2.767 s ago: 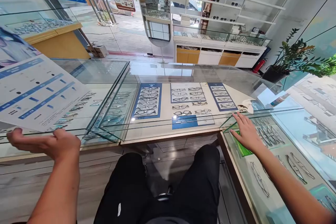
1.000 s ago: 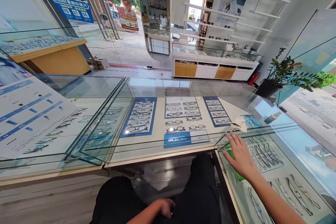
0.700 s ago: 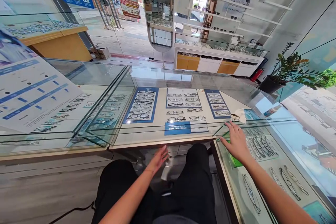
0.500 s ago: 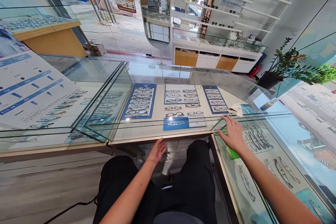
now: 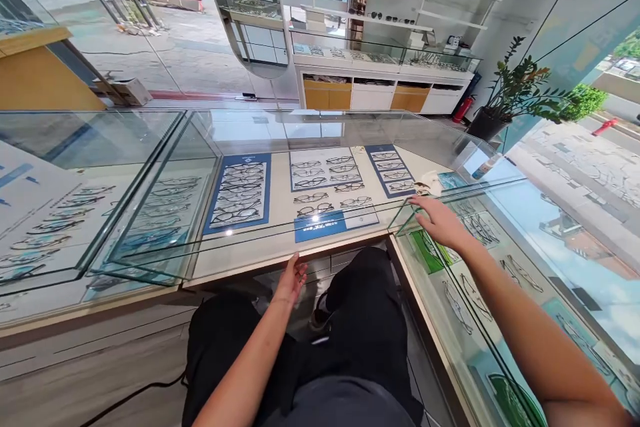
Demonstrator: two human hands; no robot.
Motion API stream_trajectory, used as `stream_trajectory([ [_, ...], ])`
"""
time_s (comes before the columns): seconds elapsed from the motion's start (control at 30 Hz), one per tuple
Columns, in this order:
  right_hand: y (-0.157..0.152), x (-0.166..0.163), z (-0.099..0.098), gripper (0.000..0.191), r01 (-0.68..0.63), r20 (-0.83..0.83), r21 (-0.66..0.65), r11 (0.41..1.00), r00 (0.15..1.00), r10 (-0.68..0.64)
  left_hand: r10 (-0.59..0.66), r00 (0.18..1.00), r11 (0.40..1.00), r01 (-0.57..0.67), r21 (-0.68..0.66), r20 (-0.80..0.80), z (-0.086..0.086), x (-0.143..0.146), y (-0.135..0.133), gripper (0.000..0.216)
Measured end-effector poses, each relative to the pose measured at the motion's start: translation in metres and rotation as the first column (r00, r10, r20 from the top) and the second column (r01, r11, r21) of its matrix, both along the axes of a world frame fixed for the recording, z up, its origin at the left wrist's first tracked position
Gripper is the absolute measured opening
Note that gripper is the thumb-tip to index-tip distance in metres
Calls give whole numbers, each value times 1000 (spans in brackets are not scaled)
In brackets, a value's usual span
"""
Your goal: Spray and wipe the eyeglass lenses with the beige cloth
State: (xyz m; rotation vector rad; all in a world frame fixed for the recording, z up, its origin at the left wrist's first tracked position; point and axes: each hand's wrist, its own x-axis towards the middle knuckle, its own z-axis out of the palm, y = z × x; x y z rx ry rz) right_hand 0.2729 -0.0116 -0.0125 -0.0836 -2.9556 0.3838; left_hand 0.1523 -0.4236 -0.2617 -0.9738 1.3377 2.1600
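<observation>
My left hand (image 5: pixel 291 280) hovers over my lap at the front edge of the glass display case (image 5: pixel 233 260). Its index finger points up towards the edge, the other fingers curl loosely, and nothing shows in it. My right hand (image 5: pixel 443 221) rests with fingers apart on the glass corner where the front case meets the right-hand case (image 5: pixel 425 310). Beneath the glass, eyeglass frames lie in rows on a blue-bordered board (image 5: pixel 239 192), a white board (image 5: pixel 324 170) and a narrower blue board (image 5: pixel 391 171). A blue and white card (image 5: pixel 320 227) lies before them.
More eyeglass frames (image 5: pixel 65 220) fill the left case. A green item (image 5: pixel 427 253) lies inside the right case. Beyond stand a tall mirror (image 5: pixel 257 33), a white cabinet (image 5: pixel 373 95), wall shelves (image 5: pixel 370 13) and a potted plant (image 5: pixel 520 100). A black cable (image 5: pixel 135 392) trails along the floor.
The view has shifted, so the cases and room appear further left and higher. My right hand stays on the glass corner. My left hand stays near the case edge, its fingers slightly more curled.
</observation>
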Motion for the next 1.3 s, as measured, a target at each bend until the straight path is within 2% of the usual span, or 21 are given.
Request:
stream_trajectory([
  [0.17,25,-5,15,40,-5,-2,-78,997,1000,4,-28,999,998,29,-59,23,6,2,-1,23],
  [0.27,46,-20,23,39,57,-172,8,998,984,-55,-34,998,996,38,-75,53,9,10,-4,21],
  [0.33,61,-33,25,52,26,-201,86,996,979,-9,-37,997,996,42,-78,70,10,19,-8,20],
  [0.4,72,-46,19,63,-22,-138,126,992,990,40,-46,996,995,52,-85,73,9,34,-11,18],
  [0.5,81,-61,2,58,-14,-103,113,994,994,25,-102,990,985,114,-128,96,10,65,-18,17],
  [0.57,84,-67,-11,57,31,-154,88,996,988,-17,-227,961,952,253,-173,157,20,91,-28,23],
  [0.6,84,-69,-15,57,54,-187,77,996,982,-38,-346,921,903,380,-203,181,30,105,-36,29],
  [0.63,85,-70,-19,58,72,-217,69,995,975,-55,-544,819,795,572,-201,180,43,117,-47,34],
  [0.67,85,-71,-21,58,87,-241,62,994,968,-69,-743,665,643,741,-192,77,60,128,-60,34],
  [0.73,86,-71,-22,56,109,-268,44,993,959,-93,-916,365,395,896,-205,-169,100,140,-84,32],
  [0.77,87,-71,-21,54,119,-270,37,992,957,-104,-924,300,350,913,-208,-236,120,140,-91,34],
  [0.8,87,-71,-21,52,129,-270,32,991,956,-116,-902,332,394,894,-213,-276,139,135,-92,36],
  [0.9,90,-71,-20,43,165,-278,9,986,948,-156,-747,599,658,728,-191,-290,177,98,-44,32],
  [0.93,91,-71,-20,40,181,-291,-6,983,941,-175,-702,639,710,666,-230,-315,184,82,-10,27],
  [0.97,92,-72,-21,37,196,-307,-24,980,932,-194,-721,597,691,661,-293,-353,188,65,29,23],
  [1.0,93,-72,-22,34,210,-324,-46,977,922,-214,-788,477,610,689,-392,-389,192,49,70,20],
  [1.07,96,-72,-24,31,241,-348,-91,966,901,-257,-903,109,371,683,-630,-415,195,22,148,13],
  [1.13,98,-72,-26,30,278,-363,-126,952,880,-305,-951,-160,137,547,-826,-263,194,4,205,15],
  [1.17,99,-73,-27,30,295,-370,-137,946,870,-325,-963,-217,48,436,-899,-157,191,-4,224,20],
  [1.23,100,-73,-27,31,313,-382,-150,938,856,-347,-974,-208,15,339,-941,-91,181,-17,246,31],
  [1.3,99,-73,-27,35,312,-381,-166,936,855,-352,-983,-169,26,270,-962,-74,169,-30,258,38],
])
